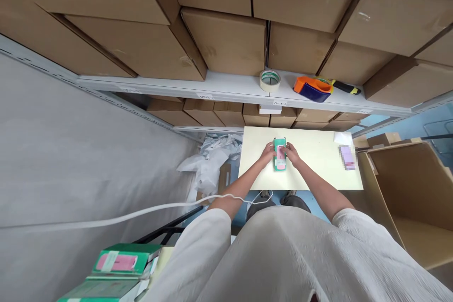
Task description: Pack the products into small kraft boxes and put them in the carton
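Note:
A small green box (pixel 280 141) with a pink panel and a pale label lies on, or just over, the cream tabletop (pixel 311 174). My left hand (pixel 268 154) grips its left side, fingers along the edge. On the opposite side my right hand (pixel 291 153) holds it, the thumb reaching over the pink panel. Both hands are closed on the same box. What the fingertips do underneath is hidden.
A roll of tape (pixel 270 80), an orange and blue tape dispenser (pixel 313 88) and a black-and-yellow cutter (pixel 345 87) lie on the shelf. An open carton (pixel 414 188) stands right. Green boxes (pixel 120 262) are stacked lower left. A white cable (pixel 141 214) crosses my left forearm.

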Tool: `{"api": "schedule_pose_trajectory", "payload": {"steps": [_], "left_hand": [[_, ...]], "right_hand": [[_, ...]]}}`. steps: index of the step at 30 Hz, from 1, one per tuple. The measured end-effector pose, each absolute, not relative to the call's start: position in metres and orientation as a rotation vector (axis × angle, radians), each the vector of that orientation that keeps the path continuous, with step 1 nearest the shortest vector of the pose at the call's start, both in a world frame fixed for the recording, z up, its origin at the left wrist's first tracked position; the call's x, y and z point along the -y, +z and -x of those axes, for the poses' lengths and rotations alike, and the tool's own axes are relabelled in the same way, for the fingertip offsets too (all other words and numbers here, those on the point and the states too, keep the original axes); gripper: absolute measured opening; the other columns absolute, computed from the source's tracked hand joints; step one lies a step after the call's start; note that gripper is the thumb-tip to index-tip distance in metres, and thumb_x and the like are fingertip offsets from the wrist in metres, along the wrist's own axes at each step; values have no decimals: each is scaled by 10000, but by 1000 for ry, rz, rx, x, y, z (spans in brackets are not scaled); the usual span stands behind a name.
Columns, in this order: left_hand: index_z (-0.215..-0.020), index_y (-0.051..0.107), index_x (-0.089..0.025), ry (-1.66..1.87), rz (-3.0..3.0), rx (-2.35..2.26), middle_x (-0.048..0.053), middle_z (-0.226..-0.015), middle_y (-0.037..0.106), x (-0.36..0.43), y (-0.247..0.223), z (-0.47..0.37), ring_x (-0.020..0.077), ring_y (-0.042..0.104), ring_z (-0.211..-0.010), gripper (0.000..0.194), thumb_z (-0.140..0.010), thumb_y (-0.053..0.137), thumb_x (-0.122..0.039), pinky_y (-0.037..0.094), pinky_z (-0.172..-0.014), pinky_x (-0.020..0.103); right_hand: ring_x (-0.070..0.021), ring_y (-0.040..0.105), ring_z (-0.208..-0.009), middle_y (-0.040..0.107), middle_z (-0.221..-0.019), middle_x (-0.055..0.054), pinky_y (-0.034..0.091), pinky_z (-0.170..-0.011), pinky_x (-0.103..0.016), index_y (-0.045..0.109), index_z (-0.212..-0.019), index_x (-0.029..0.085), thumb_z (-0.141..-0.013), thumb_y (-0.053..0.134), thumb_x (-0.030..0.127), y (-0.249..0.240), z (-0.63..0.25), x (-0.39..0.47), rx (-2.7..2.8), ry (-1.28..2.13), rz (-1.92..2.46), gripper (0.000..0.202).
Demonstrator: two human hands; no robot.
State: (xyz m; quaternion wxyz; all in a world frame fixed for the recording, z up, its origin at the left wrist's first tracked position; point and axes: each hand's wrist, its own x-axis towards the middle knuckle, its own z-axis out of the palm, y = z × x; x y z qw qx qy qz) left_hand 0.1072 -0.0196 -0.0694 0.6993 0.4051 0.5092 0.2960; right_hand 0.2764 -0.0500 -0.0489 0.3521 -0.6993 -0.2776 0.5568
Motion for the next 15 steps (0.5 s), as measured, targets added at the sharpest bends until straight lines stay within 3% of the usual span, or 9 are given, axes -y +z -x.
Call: {"api": "schedule_pose_trajectory", "payload": {"steps": [4,8,15], "left_hand": [[-1570,440,-217,678,-840,-1172,165,-1498,610,10,-54,-101,321,614,-1362,971,-657,746,-96,540,-1065,415],[-1554,468,-217,718,-930,-1146,145,-1390,647,7,-40,-93,310,639,-1296,941,-663,748,-102,550,-1037,403],[-1481,551,-215,789,-1045,-1177,128,-1330,630,22,-35,-79,335,650,-1270,929,-614,880,-158,524,-1080,438]], "right_hand": [[-272,661,-1272,620,-1520,-114,574,-1041,-394,519,-1563,281,-832,756,422,-37,-273,47,824,1347,1733,782],[-270,638,-1286,628,-1455,-110,559,-1076,-417,501,-1579,292,-819,754,436,-26,-270,47,920,1267,1643,814],[-278,650,-1252,630,-1277,-82,547,-1099,-449,468,-1593,295,-790,805,410,-20,-263,62,1018,1262,1622,879]]}}
